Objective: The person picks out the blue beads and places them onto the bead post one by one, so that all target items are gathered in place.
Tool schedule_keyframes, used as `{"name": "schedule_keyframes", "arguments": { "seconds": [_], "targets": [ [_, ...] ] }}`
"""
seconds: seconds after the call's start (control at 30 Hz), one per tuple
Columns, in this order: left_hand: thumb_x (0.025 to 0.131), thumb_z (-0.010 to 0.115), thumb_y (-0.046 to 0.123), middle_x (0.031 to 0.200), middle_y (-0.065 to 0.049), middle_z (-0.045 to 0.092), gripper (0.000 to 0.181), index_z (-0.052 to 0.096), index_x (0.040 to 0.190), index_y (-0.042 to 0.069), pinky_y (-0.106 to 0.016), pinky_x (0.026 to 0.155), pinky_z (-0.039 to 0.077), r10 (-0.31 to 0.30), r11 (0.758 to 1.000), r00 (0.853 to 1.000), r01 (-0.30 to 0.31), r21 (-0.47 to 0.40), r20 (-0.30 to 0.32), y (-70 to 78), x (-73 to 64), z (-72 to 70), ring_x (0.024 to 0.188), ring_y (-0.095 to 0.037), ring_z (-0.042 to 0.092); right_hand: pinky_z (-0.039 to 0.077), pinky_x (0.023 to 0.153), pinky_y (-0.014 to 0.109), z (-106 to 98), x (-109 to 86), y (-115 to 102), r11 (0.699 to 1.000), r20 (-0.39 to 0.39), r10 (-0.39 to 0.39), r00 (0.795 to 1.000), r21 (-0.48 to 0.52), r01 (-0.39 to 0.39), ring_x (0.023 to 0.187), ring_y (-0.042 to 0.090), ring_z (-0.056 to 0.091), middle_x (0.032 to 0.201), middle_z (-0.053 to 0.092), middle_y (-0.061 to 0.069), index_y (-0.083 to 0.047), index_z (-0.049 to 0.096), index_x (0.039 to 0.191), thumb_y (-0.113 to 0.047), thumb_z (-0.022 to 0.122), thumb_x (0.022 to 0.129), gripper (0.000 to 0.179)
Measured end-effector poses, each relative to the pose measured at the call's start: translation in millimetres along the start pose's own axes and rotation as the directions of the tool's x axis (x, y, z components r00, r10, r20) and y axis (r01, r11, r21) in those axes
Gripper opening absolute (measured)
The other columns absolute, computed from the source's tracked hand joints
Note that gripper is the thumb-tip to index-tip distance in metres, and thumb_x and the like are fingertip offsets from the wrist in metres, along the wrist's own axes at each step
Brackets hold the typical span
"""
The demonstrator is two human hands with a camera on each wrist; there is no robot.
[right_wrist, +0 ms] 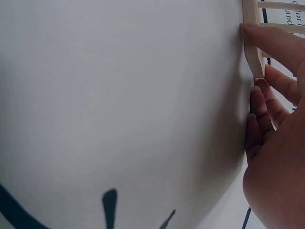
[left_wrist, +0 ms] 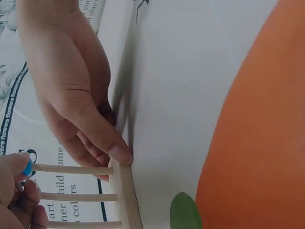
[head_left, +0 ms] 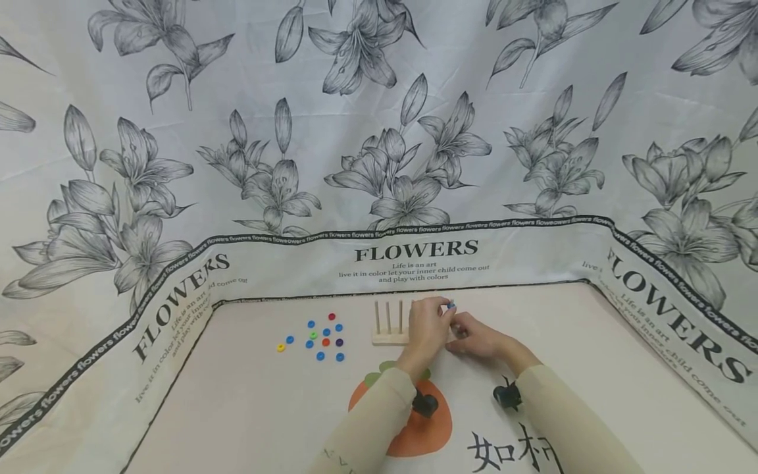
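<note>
A wooden rack of upright pegs on a flat base (head_left: 387, 340) stands near the back of the table. My left hand (head_left: 426, 329) pinches a small blue ring (left_wrist: 27, 168) between thumb and finger, right at the tip of the rack's end peg (left_wrist: 71, 169). My right hand (head_left: 478, 336) holds the right end of the base, its thumb on the front edge and the other fingers behind and beside it. In the right wrist view, that thumb lies on the wood (right_wrist: 251, 43). In the head view, my hands hide the rack's right part.
Left of the rack lie several loose rings: mostly blue (head_left: 320, 356), plus red (head_left: 331, 316), green (head_left: 314, 336), yellow (head_left: 281, 347), orange (head_left: 326, 342) and dark purple (head_left: 339, 342). A flower-printed cloth (head_left: 414, 257) rises behind the table. An orange fruit print (head_left: 435, 434) marks the tabletop.
</note>
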State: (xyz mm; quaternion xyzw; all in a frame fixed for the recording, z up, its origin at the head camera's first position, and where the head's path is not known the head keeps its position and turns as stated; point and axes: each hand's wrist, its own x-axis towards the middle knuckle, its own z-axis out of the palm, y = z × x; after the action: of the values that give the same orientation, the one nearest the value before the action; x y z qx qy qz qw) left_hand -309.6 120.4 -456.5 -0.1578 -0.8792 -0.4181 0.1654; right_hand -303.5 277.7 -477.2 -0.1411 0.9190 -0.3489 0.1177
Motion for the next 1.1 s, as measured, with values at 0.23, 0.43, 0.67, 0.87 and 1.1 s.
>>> {"name": "schedule_keyframes", "arguments": {
  "seconds": [0.23, 0.43, 0.67, 0.87, 1.1],
  "targets": [
    [0.094, 0.075, 0.021, 0.059, 0.011, 0.050, 0.016, 0.079, 0.107, 0.012, -0.018, 0.049, 0.033, 0.000, 1.000, 0.999, 0.000, 0.018, 0.033, -3.2, -5.0, 2.5, 0.054, -0.003, 0.041, 0.038, 0.108, 0.065, 0, -0.3, 0, 1.000, 0.002, 0.027, 1.000, -0.010, -0.027, 0.132, 0.046, 0.045, 0.150, 0.042, 0.025, -0.004, 0.044, 0.151, -0.024, 0.074, 0.091, 0.069],
    [0.091, 0.079, 0.023, 0.058, 0.012, 0.051, 0.017, 0.080, 0.104, 0.014, -0.018, 0.049, 0.035, -0.029, 0.998, 0.998, 0.026, 0.062, 0.051, -7.8, -8.6, 7.5, 0.055, -0.003, 0.043, 0.041, 0.104, 0.063, 0, -2.0, -1, 1.000, -0.014, 0.003, 1.000, -0.017, -0.003, 0.125, 0.042, 0.048, 0.140, 0.047, 0.023, -0.004, 0.053, 0.139, -0.022, 0.075, 0.090, 0.057],
    [0.090, 0.079, 0.020, 0.057, 0.011, 0.050, 0.013, 0.081, 0.101, 0.012, -0.019, 0.046, 0.033, -0.018, 0.999, 0.999, 0.017, 0.037, 0.040, -15.8, -9.8, 11.6, 0.052, -0.004, 0.041, 0.042, 0.104, 0.061, 2, -1.6, -1, 0.999, -0.015, 0.038, 0.999, -0.009, -0.038, 0.125, 0.038, 0.048, 0.139, 0.047, 0.018, -0.009, 0.054, 0.139, -0.025, 0.074, 0.091, 0.054],
    [0.091, 0.079, 0.021, 0.059, 0.011, 0.053, 0.013, 0.081, 0.099, 0.011, -0.020, 0.047, 0.035, -0.035, 0.999, 0.999, 0.034, 0.036, 0.040, -17.9, -11.5, 11.4, 0.053, -0.005, 0.043, 0.041, 0.104, 0.062, 2, -0.9, -2, 1.000, -0.011, 0.023, 1.000, -0.010, -0.023, 0.126, 0.039, 0.048, 0.141, 0.046, 0.020, -0.007, 0.053, 0.141, -0.024, 0.074, 0.091, 0.057],
    [0.092, 0.078, 0.025, 0.060, 0.009, 0.052, 0.015, 0.079, 0.095, 0.010, -0.020, 0.050, 0.037, -0.014, 0.999, 1.000, 0.013, 0.049, 0.023, -19.0, -17.4, 7.1, 0.055, -0.006, 0.045, 0.041, 0.104, 0.062, 3, 0.6, 0, 1.000, -0.010, 0.016, 1.000, -0.017, -0.016, 0.126, 0.042, 0.046, 0.142, 0.045, 0.022, -0.005, 0.053, 0.140, -0.025, 0.074, 0.091, 0.057]
  ]
}}
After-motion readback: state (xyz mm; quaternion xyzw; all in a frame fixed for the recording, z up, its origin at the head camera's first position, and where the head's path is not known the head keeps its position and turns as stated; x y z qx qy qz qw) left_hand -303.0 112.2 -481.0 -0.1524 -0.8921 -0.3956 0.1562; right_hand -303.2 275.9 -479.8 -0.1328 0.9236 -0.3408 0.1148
